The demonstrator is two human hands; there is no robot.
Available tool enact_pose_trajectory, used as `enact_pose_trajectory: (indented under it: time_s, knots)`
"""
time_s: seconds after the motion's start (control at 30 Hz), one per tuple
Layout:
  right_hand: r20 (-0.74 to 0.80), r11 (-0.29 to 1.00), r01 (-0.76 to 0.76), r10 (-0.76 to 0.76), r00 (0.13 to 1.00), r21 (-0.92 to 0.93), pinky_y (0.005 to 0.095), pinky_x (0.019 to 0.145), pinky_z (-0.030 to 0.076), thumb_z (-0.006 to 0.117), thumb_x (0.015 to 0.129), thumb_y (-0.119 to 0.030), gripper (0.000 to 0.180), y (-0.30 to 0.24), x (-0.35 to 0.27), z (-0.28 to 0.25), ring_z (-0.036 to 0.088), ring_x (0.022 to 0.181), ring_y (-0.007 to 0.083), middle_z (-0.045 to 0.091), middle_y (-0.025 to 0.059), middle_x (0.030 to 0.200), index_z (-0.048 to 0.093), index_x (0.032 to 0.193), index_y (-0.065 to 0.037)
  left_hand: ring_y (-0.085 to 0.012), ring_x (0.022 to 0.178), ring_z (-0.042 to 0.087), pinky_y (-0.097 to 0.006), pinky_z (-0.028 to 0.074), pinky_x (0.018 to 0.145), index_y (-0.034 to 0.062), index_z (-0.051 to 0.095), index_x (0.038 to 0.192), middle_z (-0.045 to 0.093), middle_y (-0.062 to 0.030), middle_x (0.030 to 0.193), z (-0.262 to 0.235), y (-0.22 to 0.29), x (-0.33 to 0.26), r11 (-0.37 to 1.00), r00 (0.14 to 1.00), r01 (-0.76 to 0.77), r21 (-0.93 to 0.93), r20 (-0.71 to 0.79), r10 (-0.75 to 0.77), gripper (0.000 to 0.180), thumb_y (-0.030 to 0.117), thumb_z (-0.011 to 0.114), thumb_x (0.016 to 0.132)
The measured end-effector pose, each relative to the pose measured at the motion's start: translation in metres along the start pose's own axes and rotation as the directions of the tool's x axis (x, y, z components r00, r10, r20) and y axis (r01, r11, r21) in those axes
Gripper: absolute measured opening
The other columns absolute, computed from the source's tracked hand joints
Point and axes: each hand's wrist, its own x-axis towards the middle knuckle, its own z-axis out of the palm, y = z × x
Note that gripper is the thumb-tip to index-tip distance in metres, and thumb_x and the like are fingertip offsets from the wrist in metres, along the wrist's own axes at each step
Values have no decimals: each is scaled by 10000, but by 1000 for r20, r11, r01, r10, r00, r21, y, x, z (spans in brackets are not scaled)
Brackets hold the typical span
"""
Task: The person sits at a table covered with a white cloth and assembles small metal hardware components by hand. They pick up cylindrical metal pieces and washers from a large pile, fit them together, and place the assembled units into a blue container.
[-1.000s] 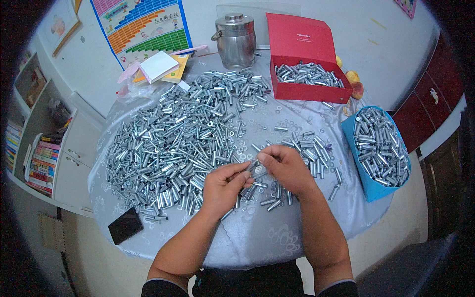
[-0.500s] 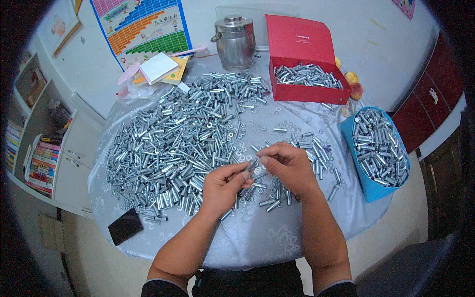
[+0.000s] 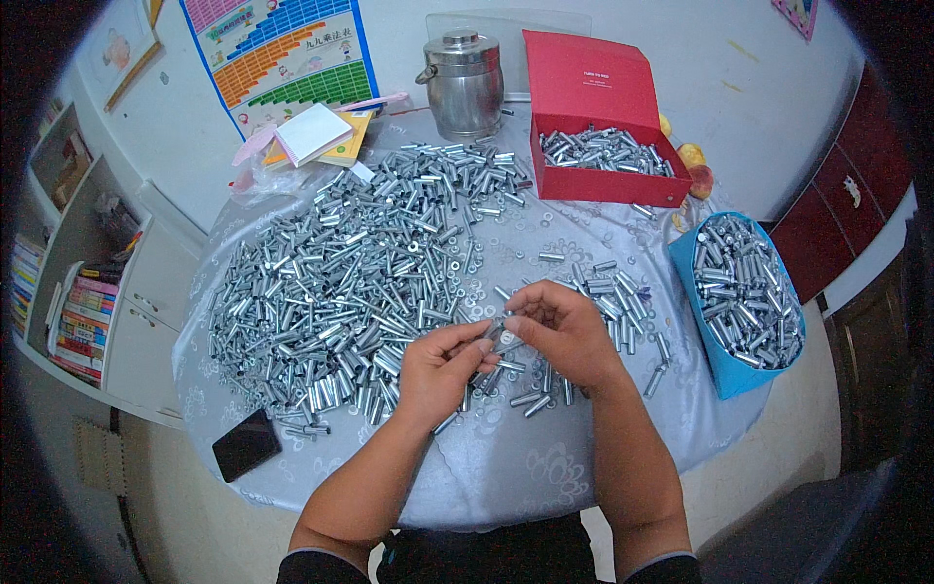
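My left hand (image 3: 443,370) pinches a slim metal bolt (image 3: 493,333) between thumb and fingertips, over the middle of the table. Close against the bolt's far end, my right hand (image 3: 564,331) has its thumb and forefinger drawn together. Whatever small part sits in those right fingertips is too small to make out. To the left spreads a large heap of loose metal bolts and sleeves (image 3: 341,282). Flat washers (image 3: 475,292) lie scattered along its right edge. A smaller group of assembled sleeve anchors (image 3: 623,302) rests beyond and beside my right hand.
A light-blue fabric bin (image 3: 715,331) full of metal anchors stands at the right. Farther back are an open red box (image 3: 608,185) holding more anchors, and a steel pot (image 3: 464,88). A black phone (image 3: 247,446) lies near the left front edge, notebooks (image 3: 313,133) at the back left.
The right fingertips have moved slightly left, closer to the bolt. My left hand stays in nearly the same place, with the bolt still pinched.
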Motion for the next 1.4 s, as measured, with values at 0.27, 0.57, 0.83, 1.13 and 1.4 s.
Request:
enact_pose_trajectory:
  time_s: [0.27,0.57,0.83,1.13,1.4]
  knots:
    - [-9,980,-31,30,1000,-198,244,593,440,730,795,-60,176,-12,-1,-5,524,645,70,587,-2,754,668,958,-32,-146,792,675,-244,570,710,-38,652,1132,682,-118,948,0,1,-1,1000,1000,-11,-12,26,11,235,-3,610,903]
    - [-18,942,102,-113,993,-319,261,593,463,737,780,-59,169,-11,-3,-5,582,658,113,652,64,812,704,945,-40,-145,792,676,-239,569,708,-42,656,1127,672,-117,939,-1,3,-1,998,1000,-17,58,18,16,230,-4,604,906]
    - [-6,928,176,-188,982,-329,263,605,485,743,780,-60,173,-8,-3,-4,617,685,124,674,73,871,698,945,-38,-147,778,681,-234,565,688,-40,666,1108,669,-132,959,-2,1,-2,985,996,-90,150,24,87,218,-6,602,902]
    - [0,890,133,-147,989,-436,261,558,449,747,795,-114,159,-14,-3,-1,554,600,111,644,61,761,692,910,-19,-171,752,697,-250,567,675,-20,683,1081,679,-161,963,-6,6,-1,864,957,-286,415,88,275,237,-43,595,862]
    - [-122,903,-16,-40,992,-428,334,532,434,681,880,-275,277,-2,1,4,552,543,195,594,111,638,655,786,-14,-194,733,696,-274,553,670,-1,698,1050,692,-164,929,-5,8,-2,839,947,-314,444,82,310,227,-14,636,832]
